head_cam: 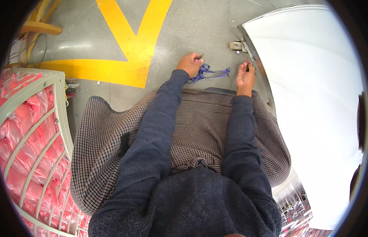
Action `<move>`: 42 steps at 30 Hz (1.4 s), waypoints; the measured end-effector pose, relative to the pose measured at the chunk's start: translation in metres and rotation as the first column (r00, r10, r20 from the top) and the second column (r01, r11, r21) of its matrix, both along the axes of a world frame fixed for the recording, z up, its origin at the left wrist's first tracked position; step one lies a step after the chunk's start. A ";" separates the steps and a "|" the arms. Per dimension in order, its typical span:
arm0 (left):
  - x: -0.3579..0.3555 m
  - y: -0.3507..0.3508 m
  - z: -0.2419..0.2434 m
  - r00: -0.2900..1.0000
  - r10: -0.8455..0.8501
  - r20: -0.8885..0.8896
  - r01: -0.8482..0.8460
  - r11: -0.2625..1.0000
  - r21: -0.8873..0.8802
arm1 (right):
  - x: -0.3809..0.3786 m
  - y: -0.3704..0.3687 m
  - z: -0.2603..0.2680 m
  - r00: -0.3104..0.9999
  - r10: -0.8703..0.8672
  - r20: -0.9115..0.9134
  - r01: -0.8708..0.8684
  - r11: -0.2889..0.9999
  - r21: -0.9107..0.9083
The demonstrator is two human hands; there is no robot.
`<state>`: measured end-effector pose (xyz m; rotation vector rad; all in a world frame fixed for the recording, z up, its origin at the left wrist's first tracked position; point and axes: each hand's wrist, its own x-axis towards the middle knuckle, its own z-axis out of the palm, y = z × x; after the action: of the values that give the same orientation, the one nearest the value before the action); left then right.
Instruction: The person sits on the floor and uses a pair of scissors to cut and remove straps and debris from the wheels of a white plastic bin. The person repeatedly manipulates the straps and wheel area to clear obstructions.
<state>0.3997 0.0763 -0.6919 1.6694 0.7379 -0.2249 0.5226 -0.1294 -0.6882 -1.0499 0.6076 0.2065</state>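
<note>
My left hand (191, 64), in a dark blue sleeve, is closed around a small object with a dark pointed tip and a bit of pink showing; I cannot tell what it is. Just beside it, a crumpled purple ribbon (205, 77) lies on the grey floor, its near end close to my wrist. My right hand (245, 77) is palm up with bent fingers, pinching a small dark, reddish item (247, 67) too small to name. It is close to the lower edge of a large white panel (308, 89).
A caster wheel (236, 46) sits under the white panel's edge. On the left stands a metal rack (60, 97) filled with pink goods in clear plastic (32, 118). Yellow tape (139, 59) marks the floor. Checked cloth (201, 118) covers my legs. Cables (43, 49) hang at upper left.
</note>
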 end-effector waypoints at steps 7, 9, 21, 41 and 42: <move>-0.003 0.000 -0.001 0.992 -0.120 -0.035 0.120 0.993 -0.002 | 0.014 0.023 -0.006 0.952 0.296 -0.071 -0.305 0.925 -0.227; -0.005 0.000 -0.001 0.993 -0.104 -0.062 0.104 0.995 -0.007 | 0.021 0.023 -0.007 0.961 0.254 -0.106 -0.270 0.946 -0.179; -0.005 0.000 0.001 0.995 -0.035 -0.092 0.033 0.999 -0.027 | 0.032 0.010 -0.009 0.965 0.259 -0.046 -0.262 0.928 -0.266; -0.007 0.001 -0.005 0.999 -0.011 -0.040 0.009 0.999 -0.038 | 0.011 0.066 -0.004 0.943 0.240 -0.229 -0.241 0.970 0.022; -0.007 0.001 -0.006 0.999 -0.006 -0.054 0.003 0.998 -0.056 | 0.012 0.066 -0.004 0.937 0.254 -0.241 -0.258 0.966 0.017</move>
<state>0.3927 0.0772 -0.6981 1.6174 0.7619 -0.2920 0.5349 -0.0633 -0.6926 -1.1264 0.6903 0.5660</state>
